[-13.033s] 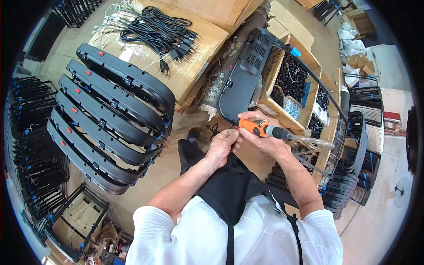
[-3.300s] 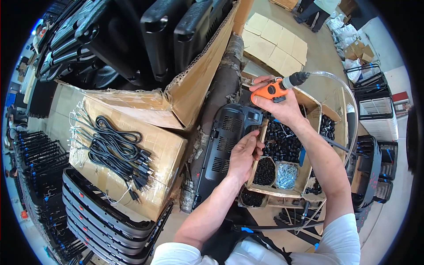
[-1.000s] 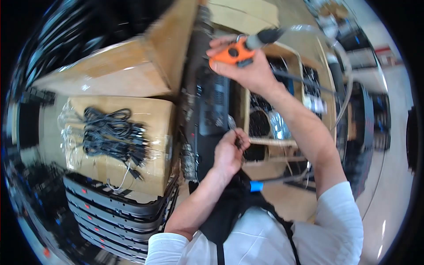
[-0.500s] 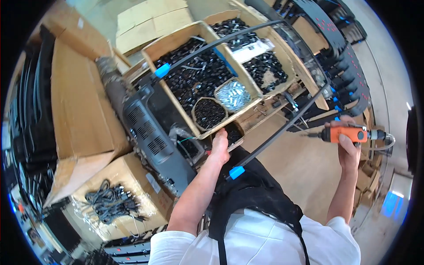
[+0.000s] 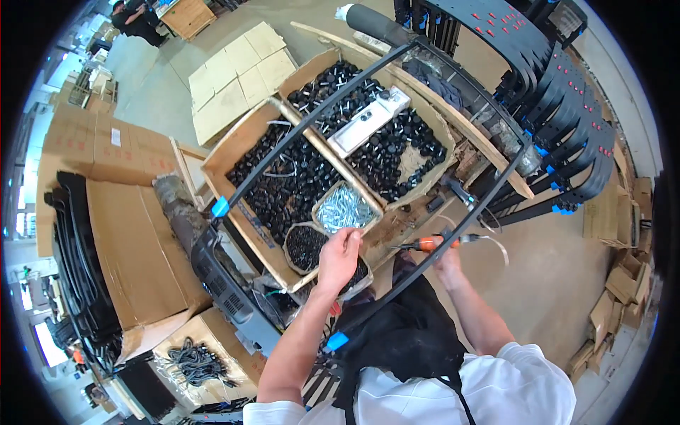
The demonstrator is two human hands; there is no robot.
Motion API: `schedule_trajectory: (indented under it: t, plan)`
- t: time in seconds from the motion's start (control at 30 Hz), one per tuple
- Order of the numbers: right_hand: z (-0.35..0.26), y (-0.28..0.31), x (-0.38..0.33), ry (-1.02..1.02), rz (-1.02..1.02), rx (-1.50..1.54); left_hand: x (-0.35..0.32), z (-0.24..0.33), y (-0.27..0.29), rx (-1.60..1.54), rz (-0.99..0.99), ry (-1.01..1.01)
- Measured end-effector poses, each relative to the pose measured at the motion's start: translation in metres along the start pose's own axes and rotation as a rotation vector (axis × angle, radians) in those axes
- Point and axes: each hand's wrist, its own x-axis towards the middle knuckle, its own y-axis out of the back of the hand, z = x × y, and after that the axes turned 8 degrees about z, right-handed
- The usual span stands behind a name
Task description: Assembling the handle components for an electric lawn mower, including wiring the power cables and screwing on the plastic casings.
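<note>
Orange driver: gripped in our right hand, near the wooden tray. Left to right we log: brown carton; our left hand, fingers bunched near silver screws, whether holding anything we cannot tell; tan floor; curved black panels.

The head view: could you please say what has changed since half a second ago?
The right hand has brought the orange driver leftward, nearer the wooden bin; the left hand has come closer to the silver fasteners. The right hand still grips the driver.
</note>
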Motion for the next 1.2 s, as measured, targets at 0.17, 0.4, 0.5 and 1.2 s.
schedule_trajectory:
  t: [0.17,0.4,0.5,1.2]
  plan:
    - [0.021,-0.015,0.087,-0.192,0.006,0.009,0.117,0.068,-0.108,0.299,0.096,-0.404]
    - [-0.128,0.009,-0.011,-0.302,-0.747,-1.316,0.207,0.035,-0.199,0.780,-0.465,-0.271]
    - [-0.239,0.007,-0.047,-0.239,-0.963,-1.312,0.208,0.034,-0.242,0.866,-0.623,-0.350]
    - [-0.172,-0.160,0.188,0.928,-0.694,-2.318,0.305,0.176,-0.149,-0.172,-0.022,-0.014]
